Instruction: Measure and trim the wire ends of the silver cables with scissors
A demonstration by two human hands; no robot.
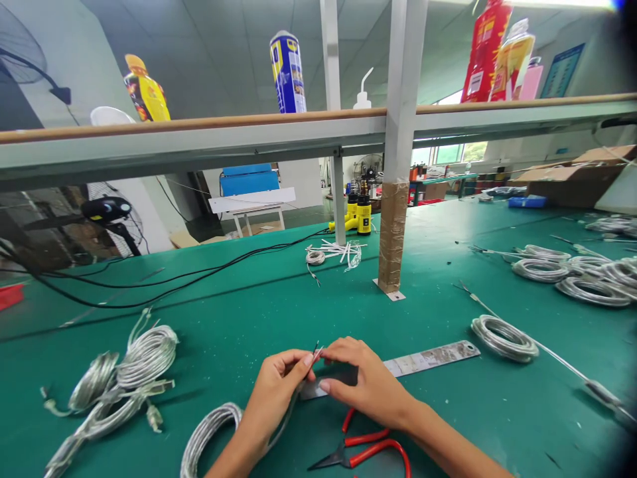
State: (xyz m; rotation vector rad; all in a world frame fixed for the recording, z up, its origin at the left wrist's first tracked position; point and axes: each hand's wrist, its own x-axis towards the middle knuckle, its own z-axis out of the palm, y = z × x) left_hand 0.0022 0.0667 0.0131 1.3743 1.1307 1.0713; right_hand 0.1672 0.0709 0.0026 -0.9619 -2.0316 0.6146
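My left hand pinches the end of a grey cable between thumb and fingers. Thin split wires, some dark and some reddish, stick up from that pinch. Close on the right, my right hand has its thumb apart from its curved fingers, and its fingertips reach to the wires. Under both hands lies a metal ruler. Red-handled pliers rest just below my right hand. Beside my left wrist is a coil of cable, partly hidden by the forearm.
Bundled clear cables lie at left. A single coil and several more coils are at right. A taped post stands ahead beneath a shelf. Black cords cross the green table.
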